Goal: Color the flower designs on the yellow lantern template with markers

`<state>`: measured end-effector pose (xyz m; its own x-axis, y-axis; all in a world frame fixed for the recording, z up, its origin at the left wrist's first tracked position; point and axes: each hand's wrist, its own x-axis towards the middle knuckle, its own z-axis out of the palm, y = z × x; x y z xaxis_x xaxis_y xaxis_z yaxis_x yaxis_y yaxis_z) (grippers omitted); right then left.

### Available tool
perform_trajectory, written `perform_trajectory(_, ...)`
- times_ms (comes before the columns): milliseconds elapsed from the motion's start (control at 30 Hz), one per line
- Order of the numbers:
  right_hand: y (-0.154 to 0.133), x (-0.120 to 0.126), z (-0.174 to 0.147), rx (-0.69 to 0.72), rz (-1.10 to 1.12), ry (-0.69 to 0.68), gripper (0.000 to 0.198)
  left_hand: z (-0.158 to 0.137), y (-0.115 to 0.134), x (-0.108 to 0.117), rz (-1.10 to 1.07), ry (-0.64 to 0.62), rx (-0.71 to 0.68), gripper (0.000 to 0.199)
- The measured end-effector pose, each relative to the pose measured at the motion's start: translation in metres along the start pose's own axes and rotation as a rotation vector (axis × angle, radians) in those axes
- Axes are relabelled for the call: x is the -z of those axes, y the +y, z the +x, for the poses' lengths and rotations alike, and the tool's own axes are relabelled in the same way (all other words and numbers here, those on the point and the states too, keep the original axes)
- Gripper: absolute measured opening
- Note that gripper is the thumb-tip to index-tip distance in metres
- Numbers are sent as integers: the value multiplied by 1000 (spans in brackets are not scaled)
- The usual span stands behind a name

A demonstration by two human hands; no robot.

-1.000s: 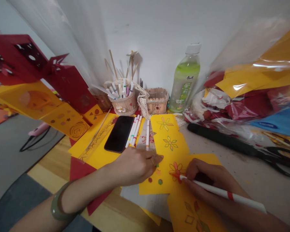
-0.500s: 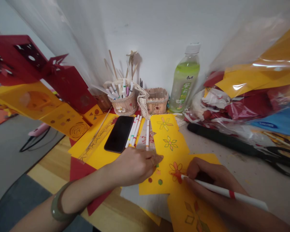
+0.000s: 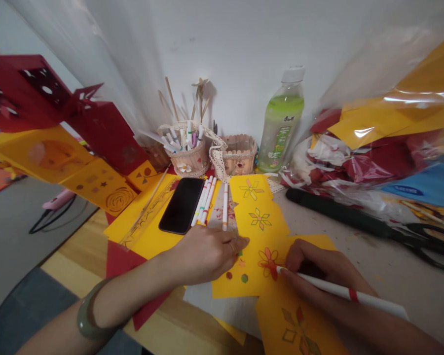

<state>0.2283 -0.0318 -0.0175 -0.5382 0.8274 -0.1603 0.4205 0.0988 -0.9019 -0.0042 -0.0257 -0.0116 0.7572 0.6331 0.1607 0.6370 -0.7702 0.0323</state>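
Observation:
My right hand point(image 3: 323, 276) is closed around a white felt-tip marker point(image 3: 350, 295) with a red band. The marker's tip touches an orange-red flower point(image 3: 269, 265) drawn on a yellow paper cutout point(image 3: 261, 241); some petals are filled in, others only outlined. Left of the flower, my left hand point(image 3: 209, 254) lies on the same cutout, its index finger stretched out over the paper and the other fingers partly hidden. Small coloured shapes show just below that finger. In front of my right hand, another yellow sheet point(image 3: 272, 315) carries a diamond-petalled flower.
Several white markers point(image 3: 206, 202) lie beside a black phone point(image 3: 182, 204). Behind stand a basket of markers point(image 3: 190, 160), a smaller basket point(image 3: 240, 155) and a bottle of green drink point(image 3: 282, 123). Black-handled scissors point(image 3: 425, 241) lie right, below plastic bags point(image 3: 377, 148). Folded red and yellow boxes point(image 3: 103, 133) rise left.
The marker and my right hand have shifted very slightly. My left hand stays in place on the paper.

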Motion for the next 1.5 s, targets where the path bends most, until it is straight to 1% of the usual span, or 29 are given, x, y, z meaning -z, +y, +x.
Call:
perform_trajectory(167, -2, 0, 1, -19, 2, -2, 30, 0, 0, 0, -2, 4, -1, 29)
perform_trajectory(300, 0, -1, 2, 6, -12, 18, 29, 0, 0, 0, -10, 1, 2, 30)
perform_trajectory(400, 1, 0, 2, -1, 20, -7, 29, 0, 0, 0, -11, 5, -2, 29)
perform_trajectory(533, 2, 0, 2, 6, -23, 32, 28, 0, 0, 1, -6, 13, 3, 29)
perform_trajectory(667, 2, 0, 1, 3, 9, 11, 29, 0, 0, 1, 1, 10, -4, 30)
perform_trajectory(767, 1, 0, 2, 25, -55, 56, 27, 0, 0, 0, -4, 13, -5, 30)
perform_trajectory(833, 0, 0, 2, 42, -91, 56, 28, 0, 0, 0, -7, 16, -3, 30)
perform_trajectory(1133, 1, 0, 3, 10, -82, 40, 28, 0, -1, 1, -1, 20, -3, 28)
perform_trajectory(1267, -1, 1, 2, 21, -128, 67, 27, 0, -1, 0, 8, 31, -9, 29)
perform_trajectory(1500, -2, 2, 3, 31, -147, 86, 26, 0, -1, 1, 8, 5, -2, 31)
